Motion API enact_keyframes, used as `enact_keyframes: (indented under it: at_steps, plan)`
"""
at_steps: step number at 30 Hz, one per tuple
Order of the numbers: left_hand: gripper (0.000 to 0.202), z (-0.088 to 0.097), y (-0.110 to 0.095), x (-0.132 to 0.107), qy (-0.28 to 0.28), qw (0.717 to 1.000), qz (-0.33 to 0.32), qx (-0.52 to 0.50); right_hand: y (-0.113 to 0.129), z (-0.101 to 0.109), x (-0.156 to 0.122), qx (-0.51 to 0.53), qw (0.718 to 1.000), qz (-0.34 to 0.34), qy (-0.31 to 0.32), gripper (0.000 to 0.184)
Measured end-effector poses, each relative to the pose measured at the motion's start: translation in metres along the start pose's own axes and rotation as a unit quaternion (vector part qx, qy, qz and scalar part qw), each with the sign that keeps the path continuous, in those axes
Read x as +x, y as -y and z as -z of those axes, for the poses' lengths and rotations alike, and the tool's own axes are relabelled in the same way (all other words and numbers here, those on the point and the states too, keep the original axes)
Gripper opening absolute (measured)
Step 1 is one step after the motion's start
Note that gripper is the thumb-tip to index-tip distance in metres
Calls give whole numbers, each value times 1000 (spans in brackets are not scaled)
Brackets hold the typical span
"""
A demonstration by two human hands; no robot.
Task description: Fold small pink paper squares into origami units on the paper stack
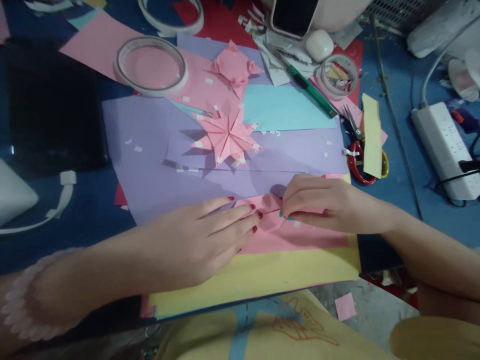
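My left hand (pixel 204 235) lies flat with its fingers stretched out, pressing on a small folded pink paper piece (pixel 268 207) at its left side. My right hand (pixel 322 202) has its fingers curled together, pinching the same piece from the right. The piece rests on a pink sheet (pixel 300 239) lying over a yellow sheet (pixel 262 275). Beyond the hands, a pink folded star (pixel 227 137) sits on purple paper (pixel 150 165). Another pink folded shape (pixel 234 65) lies farther back.
Tape rolls (pixel 150 65) (pixel 339 75), a green utility knife (pixel 311 92), red-handled scissors (pixel 356 150), a white earbud case (pixel 319 45) and a phone (pixel 294 17) are at the back. A power strip (pixel 444 150) lies right. A dark tablet (pixel 52 105) is left.
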State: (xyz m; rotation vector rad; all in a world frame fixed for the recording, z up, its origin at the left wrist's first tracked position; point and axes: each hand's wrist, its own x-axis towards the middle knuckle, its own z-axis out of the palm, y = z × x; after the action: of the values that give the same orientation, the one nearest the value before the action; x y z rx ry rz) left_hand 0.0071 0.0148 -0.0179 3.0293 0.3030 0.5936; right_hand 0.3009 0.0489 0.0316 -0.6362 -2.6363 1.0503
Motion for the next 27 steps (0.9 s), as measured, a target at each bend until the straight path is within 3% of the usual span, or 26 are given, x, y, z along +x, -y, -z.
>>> enact_keyframes:
  at_steps: [3, 20, 27]
  plan:
    - [33, 2, 0, 2, 15, 1000, 1, 9, 1, 0, 1, -7, 1000, -1, 0, 14]
    - [34, -6, -1, 1, -28, 999, 8, -15, 6, 2, 4, -4, 999, -48, 12, 14]
    - [29, -9, -4, -2, -27, 999, 27, -22, 11, 5, 8, 67, 993, -68, 65, 14]
